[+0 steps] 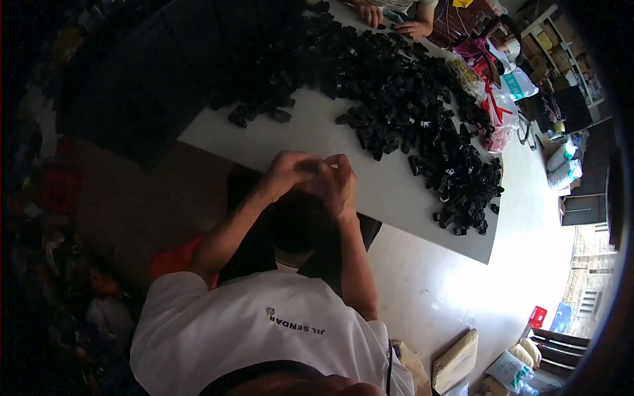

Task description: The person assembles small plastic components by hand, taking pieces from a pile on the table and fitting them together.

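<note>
My left hand (pixel 294 170) and my right hand (pixel 339 185) meet at the near edge of a pale table (pixel 297 132). Bent fingers of both hands press together around something too small and too hidden to name; a tiny light patch shows between them. Beyond my hands lies a wide heap of small black plastic parts (pixel 389 112), spread over much of the tabletop. A few loose black parts (pixel 264 113) rest closest to my left hand, apart from my fingers.
Across the table another person's hands (pixel 396 25) work at the heap's far side. Clear plastic bags with red ties (pixel 498 119) stand at the right. Under my left arm is a red seat (pixel 175 257). A wrapped flat package (pixel 456 360) lies on the floor at lower right.
</note>
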`<move>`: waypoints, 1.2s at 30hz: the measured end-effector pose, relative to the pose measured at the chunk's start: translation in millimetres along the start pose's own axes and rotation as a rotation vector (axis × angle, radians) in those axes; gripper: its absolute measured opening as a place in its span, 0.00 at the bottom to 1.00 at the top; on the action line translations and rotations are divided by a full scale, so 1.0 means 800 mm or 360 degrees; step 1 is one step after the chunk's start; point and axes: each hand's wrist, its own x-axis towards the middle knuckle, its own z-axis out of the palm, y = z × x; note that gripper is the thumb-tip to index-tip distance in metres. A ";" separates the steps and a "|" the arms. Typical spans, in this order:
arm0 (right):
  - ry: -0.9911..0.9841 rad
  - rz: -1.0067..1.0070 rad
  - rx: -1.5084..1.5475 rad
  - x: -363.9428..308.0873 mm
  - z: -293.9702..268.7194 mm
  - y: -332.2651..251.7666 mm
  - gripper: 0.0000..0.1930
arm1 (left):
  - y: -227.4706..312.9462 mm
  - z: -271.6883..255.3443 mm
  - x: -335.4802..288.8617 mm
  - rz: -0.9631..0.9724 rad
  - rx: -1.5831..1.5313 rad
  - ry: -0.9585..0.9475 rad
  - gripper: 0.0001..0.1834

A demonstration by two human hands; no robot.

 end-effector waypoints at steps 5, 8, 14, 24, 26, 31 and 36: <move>-0.0093 0.0322 0.0442 -0.004 -0.002 0.004 0.10 | 0.002 0.004 -0.002 0.0072 0.0078 -0.0082 0.17; 0.0011 0.0089 -0.0082 -0.005 0.004 0.016 0.12 | -0.004 0.006 -0.009 0.0059 -0.0169 -0.0122 0.19; -0.0149 -0.0016 -0.0155 -0.018 -0.001 0.022 0.11 | -0.007 0.020 -0.027 0.0178 -0.0190 0.0159 0.11; -0.0768 0.0319 -0.0434 -0.038 -0.011 0.020 0.10 | -0.020 -0.030 -0.041 0.0366 0.0546 0.0279 0.14; -0.0715 0.0074 -0.0667 -0.024 -0.011 0.004 0.11 | -0.011 -0.066 -0.018 0.0698 0.1262 0.0805 0.16; 0.0056 -0.0518 -0.1517 0.081 -0.011 0.000 0.15 | -0.019 -0.109 0.047 0.0656 0.1704 0.1142 0.23; 0.0174 -0.0513 -0.2068 0.138 -0.012 0.036 0.13 | -0.032 -0.087 0.058 0.0570 0.1681 0.0815 0.25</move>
